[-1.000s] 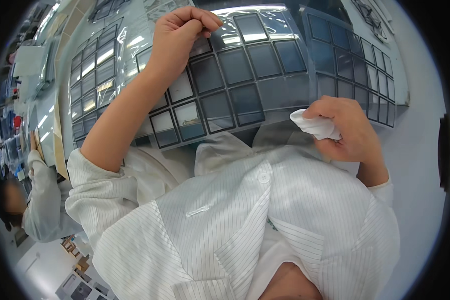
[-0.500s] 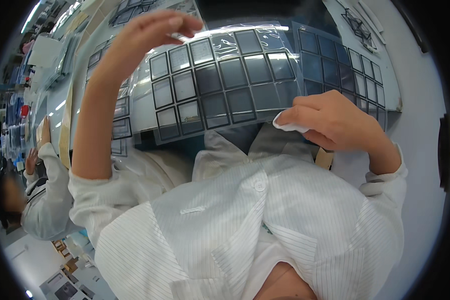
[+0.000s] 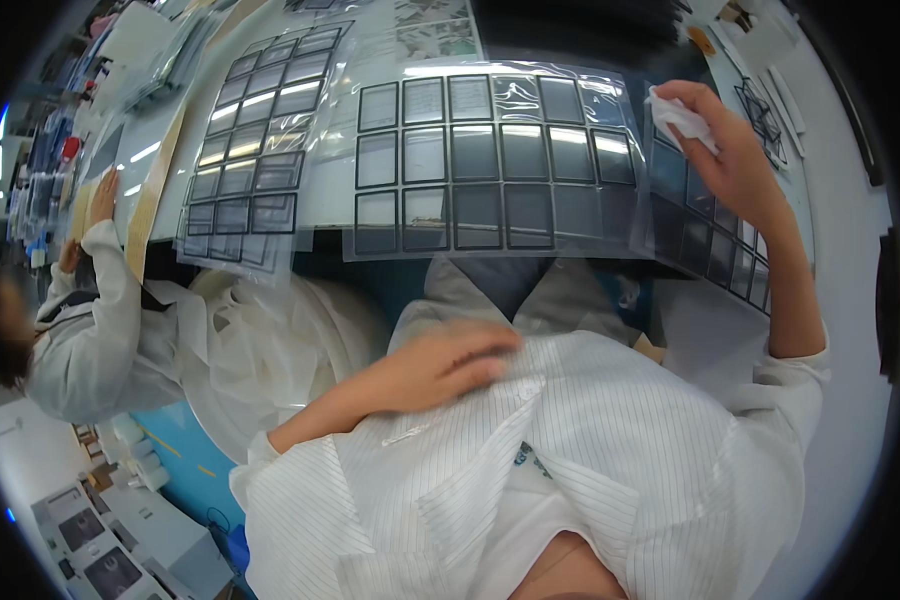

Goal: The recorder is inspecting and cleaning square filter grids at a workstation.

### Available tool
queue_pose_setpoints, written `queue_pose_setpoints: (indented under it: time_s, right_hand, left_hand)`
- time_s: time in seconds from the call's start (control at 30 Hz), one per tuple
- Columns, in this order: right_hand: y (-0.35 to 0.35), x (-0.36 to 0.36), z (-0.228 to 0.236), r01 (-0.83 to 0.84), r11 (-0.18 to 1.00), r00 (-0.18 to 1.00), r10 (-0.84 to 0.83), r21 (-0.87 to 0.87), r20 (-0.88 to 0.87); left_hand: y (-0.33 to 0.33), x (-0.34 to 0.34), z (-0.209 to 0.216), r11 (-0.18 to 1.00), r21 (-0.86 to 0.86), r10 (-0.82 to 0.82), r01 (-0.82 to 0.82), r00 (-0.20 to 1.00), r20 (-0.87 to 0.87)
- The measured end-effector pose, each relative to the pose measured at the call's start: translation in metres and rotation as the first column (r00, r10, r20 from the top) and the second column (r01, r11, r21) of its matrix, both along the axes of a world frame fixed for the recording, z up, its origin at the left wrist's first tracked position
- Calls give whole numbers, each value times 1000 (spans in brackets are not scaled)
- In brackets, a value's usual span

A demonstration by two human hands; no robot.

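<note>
Operator: State of the right grip?

Inspector: Your right hand is closed on a crumpled white cloth, pinched between thumb and fingers; part of it sticks out to the left of the grip.

Operator: And what lies by it?

Inspector: Directly beneath your grip in this view is the right-hand sheet, partly covered by your hand and forearm. Whether cloth or hand touches it, I cannot tell. Just left of the grip lies the middle sheet, clear and glossy, bearing rows of dark-edged panels; the cloth shows near its upper right corner.

Operator: The left hand?

Inspector: Your left hand is well apart from the grip, lower and to its left, in front of your striped shirt. Its fingers are extended, with the thumb apart; it is blurred, and contact with the shirt cannot be confirmed.

Operator: Farther out?

Inspector: Near the grip, to its right, thin black frames lie on the table. Well left of the grip, beyond the middle sheet, is the left-hand sheet, similarly panelled. Farthest left, a co-worker's hand is at the table.
</note>
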State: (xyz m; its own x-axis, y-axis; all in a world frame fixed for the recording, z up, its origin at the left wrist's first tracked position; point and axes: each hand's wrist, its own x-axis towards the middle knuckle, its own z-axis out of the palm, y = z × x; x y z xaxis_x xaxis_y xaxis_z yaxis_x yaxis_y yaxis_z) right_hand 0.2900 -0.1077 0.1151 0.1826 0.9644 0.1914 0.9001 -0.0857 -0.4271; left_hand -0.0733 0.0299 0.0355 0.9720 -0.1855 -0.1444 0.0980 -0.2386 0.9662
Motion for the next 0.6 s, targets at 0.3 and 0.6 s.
queue_pose_setpoints:
  time_s: [0.3,0.6]
  right_hand:
    - [9,21,12,24,960,991,-60,279,119]
    - [47,84,64,-84,344,928,-316,935,200]
  left_hand:
    - [63,-43,-4,751,108,655,-651,756,4]
    - [87,-10,37,598,-199,729,-776,630,-268]
